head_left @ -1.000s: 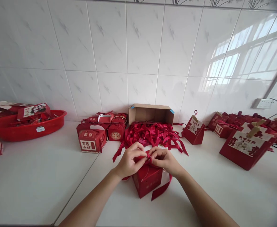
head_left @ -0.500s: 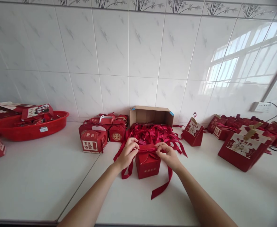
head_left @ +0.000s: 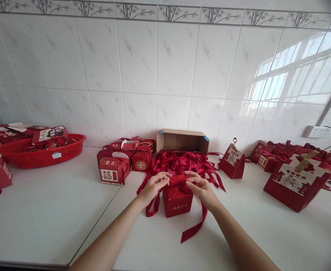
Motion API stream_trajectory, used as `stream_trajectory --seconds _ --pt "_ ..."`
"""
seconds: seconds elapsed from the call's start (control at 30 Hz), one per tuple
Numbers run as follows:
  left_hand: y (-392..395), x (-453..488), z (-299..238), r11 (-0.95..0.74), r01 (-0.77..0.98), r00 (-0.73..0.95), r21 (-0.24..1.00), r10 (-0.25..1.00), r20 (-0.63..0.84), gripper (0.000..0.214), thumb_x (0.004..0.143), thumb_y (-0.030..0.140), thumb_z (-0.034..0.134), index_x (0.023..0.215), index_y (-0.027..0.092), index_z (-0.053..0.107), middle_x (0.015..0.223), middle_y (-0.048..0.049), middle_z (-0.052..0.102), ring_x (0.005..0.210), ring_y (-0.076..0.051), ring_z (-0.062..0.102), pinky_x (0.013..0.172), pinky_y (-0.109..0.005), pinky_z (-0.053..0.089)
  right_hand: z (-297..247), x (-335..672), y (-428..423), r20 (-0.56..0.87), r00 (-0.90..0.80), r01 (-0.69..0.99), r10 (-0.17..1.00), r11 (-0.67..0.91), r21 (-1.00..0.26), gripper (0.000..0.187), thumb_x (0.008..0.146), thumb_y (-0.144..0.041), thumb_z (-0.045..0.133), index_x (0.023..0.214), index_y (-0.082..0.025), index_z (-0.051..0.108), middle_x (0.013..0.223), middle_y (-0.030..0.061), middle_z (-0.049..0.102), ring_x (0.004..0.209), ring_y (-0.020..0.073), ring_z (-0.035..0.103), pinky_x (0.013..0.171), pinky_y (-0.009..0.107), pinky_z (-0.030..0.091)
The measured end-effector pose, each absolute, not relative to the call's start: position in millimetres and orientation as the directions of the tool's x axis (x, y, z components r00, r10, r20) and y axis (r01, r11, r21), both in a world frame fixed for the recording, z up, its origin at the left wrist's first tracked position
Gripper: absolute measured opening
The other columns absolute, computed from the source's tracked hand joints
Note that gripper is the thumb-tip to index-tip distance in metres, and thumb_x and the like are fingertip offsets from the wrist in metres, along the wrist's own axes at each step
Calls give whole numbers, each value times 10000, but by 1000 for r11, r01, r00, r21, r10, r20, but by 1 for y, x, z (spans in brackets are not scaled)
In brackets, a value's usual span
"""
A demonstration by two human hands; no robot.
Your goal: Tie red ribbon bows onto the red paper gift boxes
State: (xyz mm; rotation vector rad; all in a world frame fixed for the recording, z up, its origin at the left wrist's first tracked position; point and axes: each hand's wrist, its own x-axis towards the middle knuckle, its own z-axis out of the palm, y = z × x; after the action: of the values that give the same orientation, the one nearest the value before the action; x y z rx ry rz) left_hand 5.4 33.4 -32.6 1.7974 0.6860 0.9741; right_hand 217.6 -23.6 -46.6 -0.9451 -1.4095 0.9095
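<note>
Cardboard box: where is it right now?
Head view, centre: the cardboard box stands against the tiled wall, just behind the ribbon pile, with the cluster of small red boxes to its left.

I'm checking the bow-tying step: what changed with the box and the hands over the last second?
The red box, tipped on an edge a second ago, now stands flat on the counter. The left hand and right hand drew slightly apart, still pinching the ribbon at its top. The ribbon pile, cardboard box and other gift boxes stayed put.

One head-worn camera looks forward and down over the bench, close above the person's hands, facing the tiled wall.
</note>
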Motion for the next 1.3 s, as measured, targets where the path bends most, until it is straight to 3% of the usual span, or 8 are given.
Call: stream_trajectory --seconds 0.13,0.4,0.6,0.8,0.9,1.07,1.17,1.3 --pt "42 3 -36 -462 97 454 881 809 374 323 826 418 531 612 177 521 1134 -83 567 1130 -252 499 1004 -379 328 -46 218 -24 357 -32 35 933 358 -933 266 766 -430 631 625 -205 623 1287 58 502 1244 285 408 1019 424 310" --pt "50 0 -43 -600 341 287 724 800 527 283 814 375 529 603 189 511 1173 -84 492 1184 -259 404 1050 -423 279 -47 212 -26 408 5 426 913 367 -827 309 813 -470 541 636 -228 614 1295 42 492 1277 299 303 1067 505 190" --pt "56 -8 -48 -711 586 291 390 633 717 299 855 321 466 601 192 557 1242 -75 462 1161 -295 354 1010 -491 284 -47 213 -27 451 -46 590 892 388 -708 318 844 -460 516 641 -238 618 1326 34 466 1302 335 233 1051 584 130" --pt "57 -13 -50 -723 639 347 263 576 740 222 824 263 475 632 195 564 1300 -109 461 1190 -350 321 985 -534 245 -47 215 -26 438 -66 621 896 381 -685 324 853 -468 505 658 -234 617 1357 38 416 1316 340 204 1051 593 118" --pt "57 -14 -53 -722 614 344 319 608 716 151 773 286 554 653 196 565 1344 -107 442 1253 -377 262 1019 -562 177 -48 215 -27 456 -67 617 888 396 -680 310 847 -467 516 672 -234 622 1369 43 391 1318 333 211 1057 590 120" --pt "66 -9 -67 -562 317 223 764 827 516 189 785 335 539 658 197 562 1287 -62 480 1268 -310 302 1084 -516 170 -55 213 -25 421 -8 467 907 375 -801 342 814 -534 544 689 -221 606 1331 66 427 1319 308 274 1066 489 258" --pt "78 -6 -79 -473 214 210 854 877 433 169 809 312 473 811 190 590 1133 -79 555 1124 -243 494 1013 -426 349 -59 209 -23 398 -26 287 917 388 -876 351 818 -569 520 942 -254 613 1284 74 482 1256 262 405 1001 399 383" --pt "94 -6 -92 -381 123 185 916 916 356 297 841 316 419 1099 198 511 1054 -69 608 998 -184 599 879 -331 459 -67 205 -19 420 -41 261 907 416 -871 638 808 -529 565 1357 -297 337 1327 88 465 1190 226 482 932 374 439"
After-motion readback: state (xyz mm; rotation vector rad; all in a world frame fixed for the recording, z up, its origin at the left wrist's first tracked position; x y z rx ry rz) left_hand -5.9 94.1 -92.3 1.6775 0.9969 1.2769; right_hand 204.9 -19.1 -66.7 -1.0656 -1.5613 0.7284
